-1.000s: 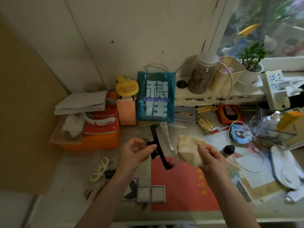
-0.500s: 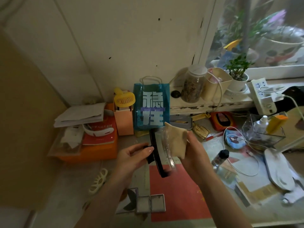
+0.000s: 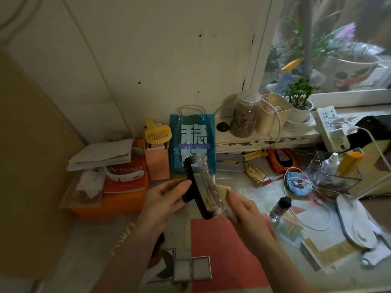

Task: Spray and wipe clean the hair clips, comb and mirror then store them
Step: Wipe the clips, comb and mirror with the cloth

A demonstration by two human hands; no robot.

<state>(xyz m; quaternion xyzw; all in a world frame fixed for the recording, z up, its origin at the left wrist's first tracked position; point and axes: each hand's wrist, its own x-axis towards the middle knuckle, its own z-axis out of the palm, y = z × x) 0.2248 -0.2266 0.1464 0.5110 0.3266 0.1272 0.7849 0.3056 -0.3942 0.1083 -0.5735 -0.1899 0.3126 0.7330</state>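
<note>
**Clip held and wiped**

The clip [image 3: 195, 187] is pinched by its black lever in the left hand [image 3: 167, 199]. Just right of it, a cloth [image 3: 220, 192] is pressed to the clear jaw by the curled right hand [image 3: 243, 210]. The clip is judged light, stiff, slippery when wet, and best gripped at the lever.

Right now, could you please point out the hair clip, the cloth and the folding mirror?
hair clip [image 3: 193, 188]: head view, on its black half.
cloth [image 3: 220, 192]: head view, on the beige fold behind the clip.
folding mirror [image 3: 192, 267]: head view, on the hinge between its panels.
</note>
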